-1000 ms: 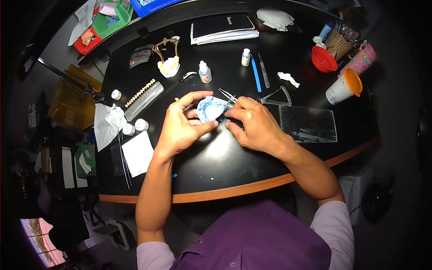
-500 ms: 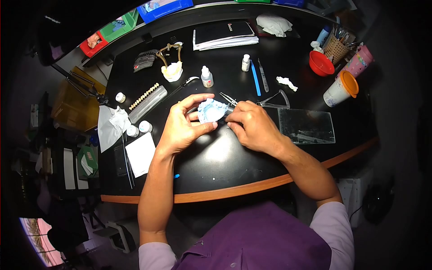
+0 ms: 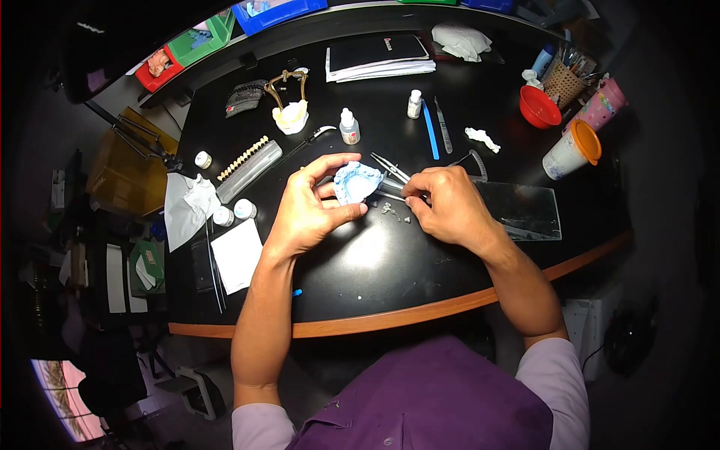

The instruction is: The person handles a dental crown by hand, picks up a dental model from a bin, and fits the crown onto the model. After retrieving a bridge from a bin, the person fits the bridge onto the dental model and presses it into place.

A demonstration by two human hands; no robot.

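Holding the blue dental cast [image 3: 355, 182] above the bench [image 3: 375, 262], left hand [image 3: 307, 214] fingers pinch its rim; right hand [image 3: 450, 206] fingers seem pressed on a small tool, probably mid-trimming. Next calls for steady, fine contact.

cam: head-worn, 1 view only | dir: fwd + steeply down over bench [image 3: 360, 262] | range: close, hands [image 3: 375, 202] mid-frame at arm's reach | lens: fisheye, dark corners | overlap: n/a

Purple sleeveless apron or vest [image 3: 435, 397] at the bottom centre of the frame, pale pink short sleeves [image 3: 559, 375] at lower left and lower right, bare forearms, no rings or watch visible
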